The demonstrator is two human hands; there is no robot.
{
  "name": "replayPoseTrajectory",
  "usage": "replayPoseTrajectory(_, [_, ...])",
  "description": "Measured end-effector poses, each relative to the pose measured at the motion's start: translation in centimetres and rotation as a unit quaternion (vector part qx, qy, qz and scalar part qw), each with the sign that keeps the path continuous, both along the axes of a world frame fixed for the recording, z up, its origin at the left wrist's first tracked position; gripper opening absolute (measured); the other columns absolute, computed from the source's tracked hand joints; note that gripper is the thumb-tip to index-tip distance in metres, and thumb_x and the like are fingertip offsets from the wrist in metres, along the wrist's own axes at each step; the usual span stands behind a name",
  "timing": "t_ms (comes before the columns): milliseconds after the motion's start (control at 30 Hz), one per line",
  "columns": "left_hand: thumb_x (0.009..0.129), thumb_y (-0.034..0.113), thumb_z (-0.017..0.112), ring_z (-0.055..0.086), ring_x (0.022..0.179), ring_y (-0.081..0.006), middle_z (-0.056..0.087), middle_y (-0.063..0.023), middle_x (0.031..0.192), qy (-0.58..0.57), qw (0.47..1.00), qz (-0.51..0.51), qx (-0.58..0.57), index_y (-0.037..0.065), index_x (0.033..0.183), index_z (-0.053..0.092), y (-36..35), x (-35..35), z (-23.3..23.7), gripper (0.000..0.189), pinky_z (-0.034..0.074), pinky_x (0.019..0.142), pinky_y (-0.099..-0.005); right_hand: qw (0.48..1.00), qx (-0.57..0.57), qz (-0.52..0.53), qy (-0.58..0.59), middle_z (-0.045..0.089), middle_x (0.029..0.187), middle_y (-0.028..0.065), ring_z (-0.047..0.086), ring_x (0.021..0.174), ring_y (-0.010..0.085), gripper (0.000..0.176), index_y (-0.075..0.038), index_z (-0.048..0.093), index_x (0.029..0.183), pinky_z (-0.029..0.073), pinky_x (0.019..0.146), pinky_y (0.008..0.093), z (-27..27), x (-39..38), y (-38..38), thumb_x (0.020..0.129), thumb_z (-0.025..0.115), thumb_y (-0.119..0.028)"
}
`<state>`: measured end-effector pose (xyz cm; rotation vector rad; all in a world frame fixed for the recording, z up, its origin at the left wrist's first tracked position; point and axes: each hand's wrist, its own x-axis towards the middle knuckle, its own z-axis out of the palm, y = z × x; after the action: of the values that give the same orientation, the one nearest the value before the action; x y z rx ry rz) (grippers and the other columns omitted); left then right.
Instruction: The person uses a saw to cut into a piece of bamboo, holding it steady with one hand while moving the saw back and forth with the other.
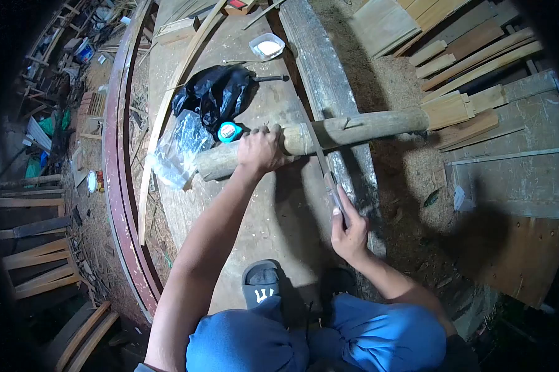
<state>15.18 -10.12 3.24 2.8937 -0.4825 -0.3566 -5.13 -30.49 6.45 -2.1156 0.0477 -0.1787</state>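
A thick round wooden log point(378, 128) lies crosswise over the work board. My left hand point(259, 150) is wrapped over the log left of its middle, pressing on it. My right hand point(350, 229) grips the handle of a long, narrow saw point(316, 139), whose blade lies across the log to the right of my left hand. Just beyond my left hand sits a turquoise tape measure point(229, 131). Clear plastic bags point(183, 149) lie by the log's left end, which is cut flat.
Beyond the log are a black plastic bag point(214, 93) and a clear tub of white material point(267, 46). A thick grey beam point(319, 56) runs along the board's right side. Planks point(447, 111) are stacked at the right. My sandalled foot point(261, 282) is on the board.
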Motion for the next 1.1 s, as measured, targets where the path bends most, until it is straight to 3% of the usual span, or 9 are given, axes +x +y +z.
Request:
replayPoseTrajectory(133, [0.07, 0.067, 0.082, 0.072, 0.103, -0.0395, 0.071, -0.0223, 0.112, -0.059, 0.998, -0.016, -0.008, 0.009, 0.118, 0.063, 0.2, -0.1, -1.8, 0.078, 0.058, 0.088, -0.0499, 0.999, -0.028, -0.012, -0.034, 0.071, 0.113, 0.0312, 0.075, 0.077, 0.0367, 0.049, -0.002, 0.054, 0.149, 0.056, 0.068, 0.0399, -0.6, 4.4, 0.7, 0.1, 0.055, -0.008])
replayPoseTrajectory(333, [0.07, 0.064, 0.085, 0.072, 0.104, -0.0387, 0.071, -0.0205, 0.114, -0.027, 1.0, -0.003, 0.002, 0.009, 0.119, 0.062, -0.3, -0.1, 0.1, 0.077, 0.057, 0.089, -0.0489, 0.999, 0.033, 0.0, -0.016, 0.067, 0.127, 0.0324, 0.073, 0.11, 0.0364, 0.05, 0.001, 0.051, 0.15, 0.057, 0.085, 0.0394, -0.6, 1.6, 0.2, 0.1, 0.052, -0.003])
replayPoseTrajectory(500, [0.07, 0.063, 0.085, 0.072, 0.105, -0.0382, 0.071, -0.02, 0.112, -0.048, 0.999, -0.004, -0.02, 0.009, 0.118, 0.063, -0.2, -0.3, -0.5, 0.076, 0.056, 0.091, -0.0489, 0.999, 0.013, 0.015, 0.045, 0.067, 0.129, 0.0301, 0.073, 0.111, 0.0385, 0.05, 0.003, 0.051, 0.15, 0.058, 0.086, 0.0381, 0.1, -0.9, -0.8, 0.1, 0.052, -0.003])
replayPoseTrajectory(667, [0.069, 0.065, 0.085, 0.072, 0.106, -0.0362, 0.072, -0.0197, 0.112, -0.031, 1.0, 0.004, 0.001, 0.009, 0.118, 0.063, -0.4, -0.4, 0.1, 0.078, 0.056, 0.092, -0.0487, 0.998, 0.019, -0.013, -0.055, 0.068, 0.105, 0.0348, 0.069, 0.063, 0.0343, 0.049, -0.003, 0.053, 0.15, 0.051, 0.058, 0.0409, -2.0, 7.3, 0.9, 0.101, 0.054, -0.011])
replayPoseTrajectory(767, [0.069, 0.065, 0.085, 0.072, 0.106, -0.0363, 0.072, -0.0194, 0.111, -0.039, 0.999, -0.008, -0.009, 0.009, 0.118, 0.063, -0.2, -0.2, -0.4, 0.078, 0.056, 0.092, -0.0488, 0.996, -0.018, -0.017, -0.08, 0.068, 0.104, 0.0355, 0.07, 0.064, 0.0311, 0.049, -0.003, 0.053, 0.15, 0.051, 0.058, 0.0393, -1.8, 5.1, 0.9, 0.102, 0.054, -0.011])
replayPoseTrajectory(833, [0.069, 0.065, 0.084, 0.072, 0.106, -0.0362, 0.072, -0.0193, 0.111, -0.034, 0.999, -0.005, -0.003, 0.008, 0.118, 0.063, -0.4, 0.0, 0.2, 0.078, 0.056, 0.092, -0.0487, 0.998, 0.014, -0.008, -0.055, 0.07, 0.121, 0.0311, 0.076, 0.084, 0.0271, 0.05, -0.002, 0.051, 0.152, 0.056, 0.069, 0.0356, -1.9, 0.9, 0.3, 0.102, 0.053, -0.007])
replayPoseTrajectory(900, [0.07, 0.066, 0.084, 0.072, 0.107, -0.036, 0.072, -0.0192, 0.111, -0.019, 1.0, -0.002, 0.008, 0.008, 0.119, 0.063, 0.0, -0.3, -0.3, 0.079, 0.056, 0.092, -0.0487, 1.0, 0.029, 0.001, 0.009, 0.069, 0.126, 0.029, 0.077, 0.088, 0.0286, 0.051, -0.001, 0.051, 0.152, 0.057, 0.072, 0.0351, -0.9, -2.2, -0.7, 0.101, 0.053, -0.004])
replayPoseTrajectory(1033, [0.07, 0.065, 0.084, 0.069, 0.112, -0.036, 0.071, -0.0204, 0.115, 0.022, 1.0, 0.009, 0.006, 0.008, 0.121, 0.061, -0.4, -0.1, 0.2, 0.08, 0.055, 0.095, -0.0488, 0.999, 0.007, 0.007, -0.037, 0.07, 0.125, 0.0286, 0.077, 0.093, 0.0319, 0.05, 0.001, 0.052, 0.149, 0.057, 0.075, 0.0358, -0.4, 1.7, -0.4, 0.1, 0.054, -0.003])
replayPoseTrajectory(1100, [0.071, 0.065, 0.083, 0.069, 0.114, -0.0367, 0.07, -0.0211, 0.119, -0.079, 0.997, -0.022, -0.011, 0.009, 0.122, 0.061, -0.2, -1.1, -1.4, 0.079, 0.054, 0.097, -0.0494, 0.994, -0.006, -0.01, -0.112, 0.069, 0.122, 0.0297, 0.076, 0.091, 0.0372, 0.045, -0.001, 0.057, 0.145, 0.057, 0.075, 0.0383, -1.7, 7.0, 0.4, 0.1, 0.055, -0.007])
